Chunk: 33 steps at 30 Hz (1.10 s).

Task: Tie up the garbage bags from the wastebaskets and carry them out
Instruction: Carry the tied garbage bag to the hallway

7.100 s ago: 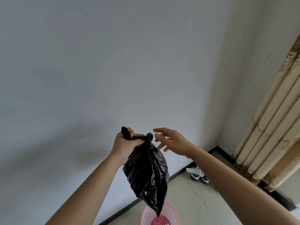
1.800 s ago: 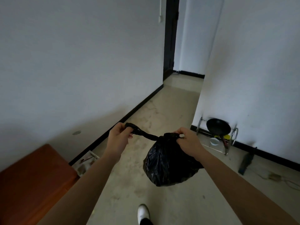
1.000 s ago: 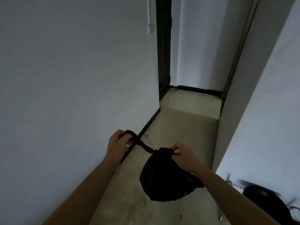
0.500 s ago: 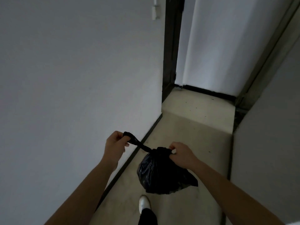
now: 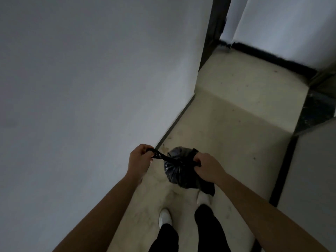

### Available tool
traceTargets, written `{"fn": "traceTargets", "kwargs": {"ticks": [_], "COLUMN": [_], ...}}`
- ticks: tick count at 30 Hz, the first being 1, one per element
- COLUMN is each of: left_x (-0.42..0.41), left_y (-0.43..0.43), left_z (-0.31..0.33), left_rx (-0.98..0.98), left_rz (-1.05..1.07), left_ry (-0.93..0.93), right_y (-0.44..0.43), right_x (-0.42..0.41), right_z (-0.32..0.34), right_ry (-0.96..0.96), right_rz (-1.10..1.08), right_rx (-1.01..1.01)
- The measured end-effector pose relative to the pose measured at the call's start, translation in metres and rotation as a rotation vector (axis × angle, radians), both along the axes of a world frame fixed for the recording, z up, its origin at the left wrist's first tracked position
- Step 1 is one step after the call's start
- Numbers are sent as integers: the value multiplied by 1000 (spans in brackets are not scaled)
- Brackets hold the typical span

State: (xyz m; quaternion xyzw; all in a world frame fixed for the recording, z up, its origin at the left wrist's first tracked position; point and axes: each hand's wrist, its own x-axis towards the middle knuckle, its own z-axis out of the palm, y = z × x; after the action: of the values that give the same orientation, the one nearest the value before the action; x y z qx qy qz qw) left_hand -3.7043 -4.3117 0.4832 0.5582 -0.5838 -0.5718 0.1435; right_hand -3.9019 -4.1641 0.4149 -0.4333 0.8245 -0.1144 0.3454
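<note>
A small black garbage bag (image 5: 179, 172) hangs in front of me above the floor, its neck gathered. My left hand (image 5: 139, 161) is closed on a twisted strip of the bag's top, pulled out to the left. My right hand (image 5: 206, 167) grips the gathered neck on the bag's right side. Both arms reach forward from the bottom of the view. The bag's lower right part is hidden behind my right wrist.
I stand in a narrow, dim corridor with a white wall (image 5: 91, 97) close on the left and another wall (image 5: 312, 160) on the right. The beige floor (image 5: 236, 115) runs ahead to a dark door frame (image 5: 211, 33). My white shoes (image 5: 165, 217) show below.
The view has tilted down, so my legs and both shoes show. I have moved further along the corridor toward the doorway. Both hands keep the same grip on the bag.
</note>
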Motion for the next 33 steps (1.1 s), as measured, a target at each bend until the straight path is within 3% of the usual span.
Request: {"fn": "traceTargets", "kwargs": {"ticks": [8,12,17,21,24,29,33], "left_x": [-62,-65,-62,-54,-53,-61,-42], "left_y": [-51,-72,-90,-76,-75,-89,-61], "left_z": [-220,-314,-380,-374,-335,-209,-84], "left_rx": [112,157,18,-90,-156,-438,-709], "left_rz": [52,195,350,322,283,168,146], "left_ry": [-255,-315,-310,-355,-373,-412,-530], "right_y": [-108,-146,-165,-157,-156,-177,-176], "right_x": [-74,-81,-71,-67,-75,-87,-61], "right_z": [-223,-312,-366,-355,-309,-179,-61], "right_ry": [-54,-29,86,90,125,276,290], "right_rz": [166,195,214,203,252,309,358], "right_rx": [197,191,92,67,26,-194,-420]}}
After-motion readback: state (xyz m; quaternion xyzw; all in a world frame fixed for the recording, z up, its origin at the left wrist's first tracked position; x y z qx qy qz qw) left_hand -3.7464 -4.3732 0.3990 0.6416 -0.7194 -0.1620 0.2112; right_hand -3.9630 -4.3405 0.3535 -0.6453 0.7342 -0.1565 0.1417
